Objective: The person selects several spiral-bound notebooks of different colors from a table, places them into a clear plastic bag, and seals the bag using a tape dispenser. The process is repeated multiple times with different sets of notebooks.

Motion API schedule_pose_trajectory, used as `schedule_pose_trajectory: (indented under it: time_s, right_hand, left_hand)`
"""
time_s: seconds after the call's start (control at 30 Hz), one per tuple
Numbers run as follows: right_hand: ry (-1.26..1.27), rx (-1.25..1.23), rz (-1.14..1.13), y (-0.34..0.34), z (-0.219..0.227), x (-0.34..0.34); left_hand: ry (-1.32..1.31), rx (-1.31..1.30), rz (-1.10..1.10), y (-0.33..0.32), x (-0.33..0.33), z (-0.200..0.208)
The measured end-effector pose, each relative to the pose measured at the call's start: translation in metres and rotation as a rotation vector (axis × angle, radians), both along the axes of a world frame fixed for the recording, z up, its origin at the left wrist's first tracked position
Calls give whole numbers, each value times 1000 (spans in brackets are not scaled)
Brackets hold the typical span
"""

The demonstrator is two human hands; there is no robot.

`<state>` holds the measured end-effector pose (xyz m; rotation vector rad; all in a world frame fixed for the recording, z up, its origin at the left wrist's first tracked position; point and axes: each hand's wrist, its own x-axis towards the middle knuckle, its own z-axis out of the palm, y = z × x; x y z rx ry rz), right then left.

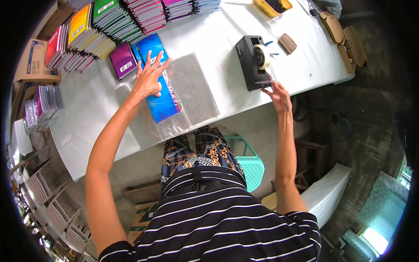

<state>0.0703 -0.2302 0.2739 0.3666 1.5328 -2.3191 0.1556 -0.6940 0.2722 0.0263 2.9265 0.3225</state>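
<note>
My left hand [148, 81] lies with spread fingers on a blue spiral notebook [162, 110], which rests in or on a clear plastic sleeve [197, 83]. Beyond it, another blue notebook [150, 43] sits beside a purple notebook [123, 60]. On the right, a black tape dispenser [245, 54] holds a roll of clear tape [264, 57]. The fingertips of my right hand [280, 97] are closed at the dispenser's near end, by the cutting edge, pinching the end of the tape. The tape between the fingers is too small to see clearly.
Tall stacks of spiral notebooks [115, 22] line the table's far left. A brown block [287, 43], a yellow tub [271, 8] and an opened cardboard box [345, 48] lie to the right. A green plastic stool [254, 170] stands below the table's near edge.
</note>
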Motion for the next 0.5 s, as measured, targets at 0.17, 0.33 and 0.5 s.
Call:
schedule_pose_trajectory:
  time_s: [0.17,0.33,0.5]
  right_hand:
    - [63,146,34,38,-48,30]
    - [203,1956,228,51,-8,7]
    - [595,1288,721,-86,49,8]
  left_hand:
    - [-88,37,-34,1,-11,12]
    - [-50,142,-110,-13,-8,11]
    - [-73,167,-87,-22,-8,9]
